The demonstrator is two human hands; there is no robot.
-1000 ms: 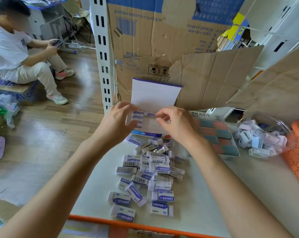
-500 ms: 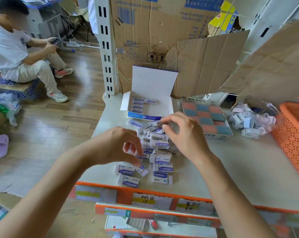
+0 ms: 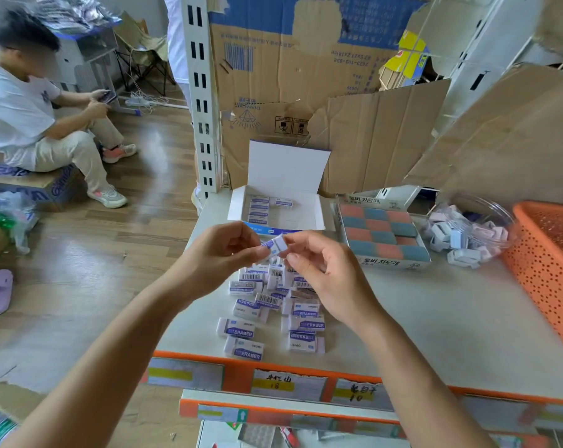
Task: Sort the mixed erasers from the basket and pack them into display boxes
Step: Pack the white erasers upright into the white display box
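Above the pile of loose erasers (image 3: pixel 267 305), both hands pinched one eraser (image 3: pixel 275 245) between them: left hand (image 3: pixel 222 250) on one end, right hand (image 3: pixel 319 270) fingertips on the other. Its long axis ran across, hand to hand, matching the column lying in the open display box (image 3: pixel 236 205), just beyond on the surface (image 3: pixel 435 318). Left hand looked nearer that column.

Open shelf (image 3: pixel 435 318) right of eraser pile (image 3: pixel 267 305), orange basket (image 3: pixel 548 260) beyond
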